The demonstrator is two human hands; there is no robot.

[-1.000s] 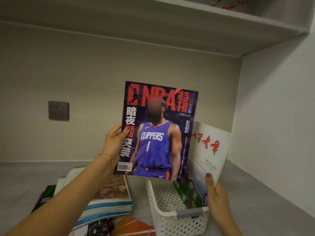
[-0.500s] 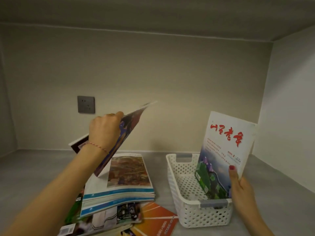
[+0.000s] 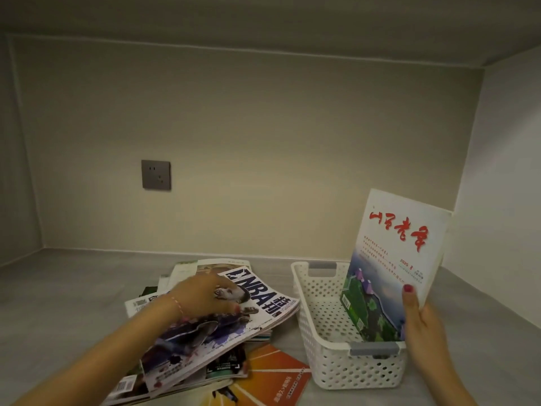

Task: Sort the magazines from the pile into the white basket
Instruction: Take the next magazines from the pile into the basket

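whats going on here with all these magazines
A person is sorting magazines into a white basket. The right hand holds a white magazine with red lettering upright, its lower end inside the basket. The left hand rests on an NBA magazine lying on top of the pile beside the basket.

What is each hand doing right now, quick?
Left hand: rests on the NBA magazine atop the pile; grip cannot be told.
Right hand: holds the white magazine upright in the white basket.
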